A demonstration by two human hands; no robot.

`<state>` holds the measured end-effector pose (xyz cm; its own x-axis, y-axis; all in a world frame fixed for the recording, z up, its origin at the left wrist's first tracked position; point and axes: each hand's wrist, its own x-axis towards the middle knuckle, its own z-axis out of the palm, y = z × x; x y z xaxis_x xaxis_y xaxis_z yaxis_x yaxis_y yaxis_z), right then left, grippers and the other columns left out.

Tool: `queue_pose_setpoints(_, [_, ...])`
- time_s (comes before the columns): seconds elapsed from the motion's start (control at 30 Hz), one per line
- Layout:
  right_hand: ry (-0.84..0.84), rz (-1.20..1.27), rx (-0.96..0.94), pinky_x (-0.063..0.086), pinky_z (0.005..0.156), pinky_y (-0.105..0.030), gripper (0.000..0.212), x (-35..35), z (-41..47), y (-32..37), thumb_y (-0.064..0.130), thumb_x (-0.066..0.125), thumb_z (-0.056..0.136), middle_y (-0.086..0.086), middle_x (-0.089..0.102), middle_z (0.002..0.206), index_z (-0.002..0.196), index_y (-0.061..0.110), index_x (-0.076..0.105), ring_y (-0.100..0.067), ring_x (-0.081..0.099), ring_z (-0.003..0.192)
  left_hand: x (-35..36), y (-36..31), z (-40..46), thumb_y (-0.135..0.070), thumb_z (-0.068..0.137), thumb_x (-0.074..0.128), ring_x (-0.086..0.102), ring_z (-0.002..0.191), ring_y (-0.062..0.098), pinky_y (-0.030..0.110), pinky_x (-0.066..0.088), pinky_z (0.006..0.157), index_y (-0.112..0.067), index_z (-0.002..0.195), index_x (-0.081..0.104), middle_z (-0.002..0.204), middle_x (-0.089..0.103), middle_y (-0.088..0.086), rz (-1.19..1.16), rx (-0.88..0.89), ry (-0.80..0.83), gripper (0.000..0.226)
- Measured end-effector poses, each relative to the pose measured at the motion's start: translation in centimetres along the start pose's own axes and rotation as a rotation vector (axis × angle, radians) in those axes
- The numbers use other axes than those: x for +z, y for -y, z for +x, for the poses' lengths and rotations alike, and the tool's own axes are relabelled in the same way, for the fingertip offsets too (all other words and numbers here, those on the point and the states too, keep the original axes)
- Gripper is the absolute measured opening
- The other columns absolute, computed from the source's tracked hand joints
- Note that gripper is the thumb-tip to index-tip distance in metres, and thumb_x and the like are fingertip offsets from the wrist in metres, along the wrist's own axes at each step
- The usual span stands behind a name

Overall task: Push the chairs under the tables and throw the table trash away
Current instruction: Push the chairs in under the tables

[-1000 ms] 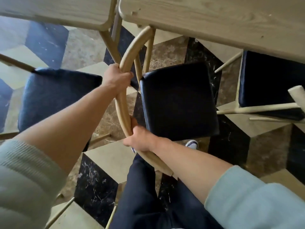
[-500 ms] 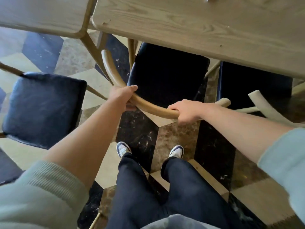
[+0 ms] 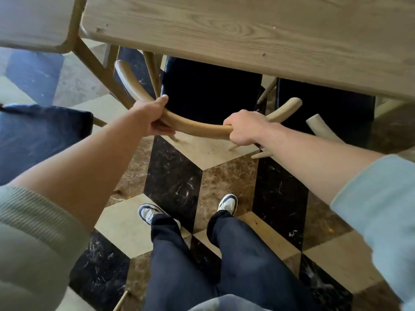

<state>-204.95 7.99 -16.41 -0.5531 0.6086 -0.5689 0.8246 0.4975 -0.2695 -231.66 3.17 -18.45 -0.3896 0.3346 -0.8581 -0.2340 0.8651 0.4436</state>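
A wooden chair with a curved backrest rail [image 3: 197, 129] and a dark cushioned seat [image 3: 208, 90] stands straight in front of me, its seat partly under the light wooden table [image 3: 247, 32]. My left hand [image 3: 155, 118] grips the rail's left part. My right hand [image 3: 242, 129] is closed around its right part. No trash shows on the visible stretch of tabletop.
A second chair with a dark seat [image 3: 325, 104] sits tucked under the same table on the right. Another dark-seated chair [image 3: 40, 140] stands out on the left by a neighbouring table [image 3: 33, 21]. My feet rest on the patterned marble floor [image 3: 224, 176].
The chair has swung from sideways to facing the table and slid in, its seat now partly beneath the tabletop. Both hands have kept their hold on the rail.
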Motion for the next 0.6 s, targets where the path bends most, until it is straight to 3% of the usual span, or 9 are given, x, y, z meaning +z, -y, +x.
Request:
queue_pose_setpoints(0.07, [0.038, 0.021, 0.008, 0.049, 0.07, -0.039, 0.035, 0.0, 0.0, 0.2, 0.014, 0.06, 0.079, 0.002, 0.063, 0.091, 0.11, 0.029, 0.065, -0.022, 0.063, 0.085, -1.1, 0.4, -0.1, -0.061, 0.091, 0.065, 0.079, 0.07, 0.037, 0.051, 0.064, 0.056, -0.008, 0.12, 0.056, 0.086, 0.08, 0.02, 0.129, 0.01, 0.054, 0.061])
queue_pose_setpoints(0.13, [0.089, 0.064, 0.006, 0.056, 0.081, -0.044, 0.057, -0.2, 0.1, 0.8, 0.012, 0.06, 0.079, 0.0, 0.063, 0.11, 0.132, 0.03, 0.058, -0.022, 0.062, 0.095, -2.5, 1.0, -0.2, -0.073, 0.088, 0.057, 0.08, 0.07, 0.033, 0.049, 0.064, 0.058, -0.008, 0.117, 0.063, 0.089, 0.081, 0.017, 0.266, 0.032, 0.084, 0.071])
queue_pose_setpoints(0.23, [0.084, 0.187, -0.003, 0.051, 0.095, -0.045, 0.077, -0.4, 0.8, 4.0, 0.007, 0.059, 0.078, 0.002, 0.057, 0.123, 0.15, 0.027, 0.04, -0.022, 0.057, 0.11, -5.2, 1.9, -0.5, -0.083, 0.084, 0.049, 0.08, 0.075, 0.03, 0.046, 0.066, 0.064, -0.01, 0.114, 0.069, 0.099, 0.079, 0.014, 0.357, 0.057, 0.105, 0.082])
queue_pose_setpoints(0.37, [-0.097, 0.208, -0.081, 0.048, 0.095, -0.041, 0.073, -1.0, 2.8, 11.9, 0.011, 0.063, 0.079, -0.002, 0.054, 0.127, 0.148, 0.023, 0.042, -0.022, 0.052, 0.114, -11.5, 2.7, -1.2, -0.074, 0.091, 0.05, 0.079, 0.078, 0.031, 0.04, 0.064, 0.061, -0.01, 0.113, 0.064, 0.098, 0.076, 0.013, 0.329, 0.092, 0.066, 0.07])
queue_pose_setpoints(0.47, [-0.281, 0.094, -0.115, 0.047, 0.094, -0.045, 0.063, -1.9, 4.9, 18.7, 0.02, 0.066, 0.083, -0.01, 0.054, 0.124, 0.143, 0.016, 0.046, -0.028, 0.052, 0.108, -18.1, 3.0, -0.9, -0.064, 0.097, 0.052, 0.076, 0.084, 0.032, 0.041, 0.063, 0.07, -0.008, 0.114, 0.063, 0.102, 0.075, 0.013, 0.287, 0.103, 0.043, 0.06])
queue_pose_setpoints(0.6, [-0.299, 0.136, -0.132, 0.044, 0.103, -0.047, 0.05, -2.8, 8.2, 29.6, 0.022, 0.064, 0.089, -0.014, 0.054, 0.13, 0.137, 0.015, 0.051, -0.032, 0.051, 0.119, -30.7, 4.0, -0.6, -0.052, 0.099, 0.056, 0.075, 0.082, 0.033, 0.04, 0.061, 0.067, -0.008, 0.1, 0.065, 0.098, 0.076, 0.017, 0.169, 0.136, -0.097, 0.045])
